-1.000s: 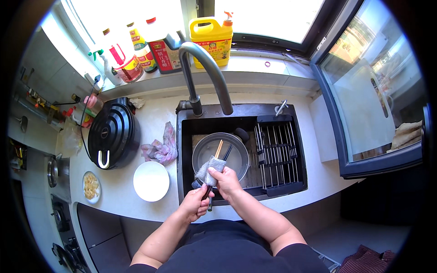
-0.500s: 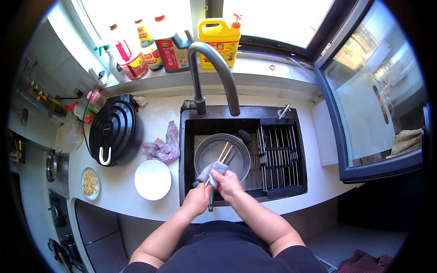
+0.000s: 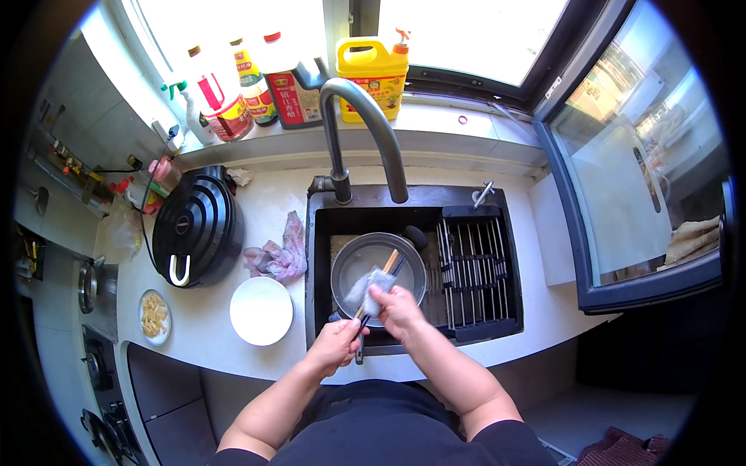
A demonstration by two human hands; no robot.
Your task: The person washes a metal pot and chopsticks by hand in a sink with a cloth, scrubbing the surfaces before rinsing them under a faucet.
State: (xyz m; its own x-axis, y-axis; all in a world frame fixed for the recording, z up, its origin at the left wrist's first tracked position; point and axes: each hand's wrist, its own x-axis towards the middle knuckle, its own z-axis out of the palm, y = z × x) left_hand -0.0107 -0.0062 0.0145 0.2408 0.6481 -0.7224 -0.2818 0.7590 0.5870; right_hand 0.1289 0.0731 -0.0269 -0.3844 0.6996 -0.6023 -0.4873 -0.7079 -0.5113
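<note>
My left hand (image 3: 336, 344) grips a bundle of chopsticks (image 3: 392, 262) by the near end; some are light wood, some dark. Around the middle of the bundle, my right hand (image 3: 398, 308) is closed on a grey cloth (image 3: 378, 280), which is slightly blurred. Both hands are over the near edge of the dark sink (image 3: 313, 256). Below the chopsticks a round grey pan (image 3: 339, 256) rests in the basin, with its handle (image 3: 360, 349) pointing toward me. What lies inside the pan is partly hidden by the cloth and hands.
A roll-out rack (image 3: 475, 268) covers the sink's right side, and a tall faucet (image 3: 364, 101) arches over the back. To the left stand white plates (image 3: 262, 311), a crumpled rag (image 3: 281, 252), a black electric pan (image 3: 196, 225) and a small food dish (image 3: 155, 317). An open window (image 3: 556, 217) juts in at right.
My right hand and the cloth have shifted slightly right along the chopsticks. The chopsticks' far ends now point more to the right. My left hand has turned a little, showing its fingers.
</note>
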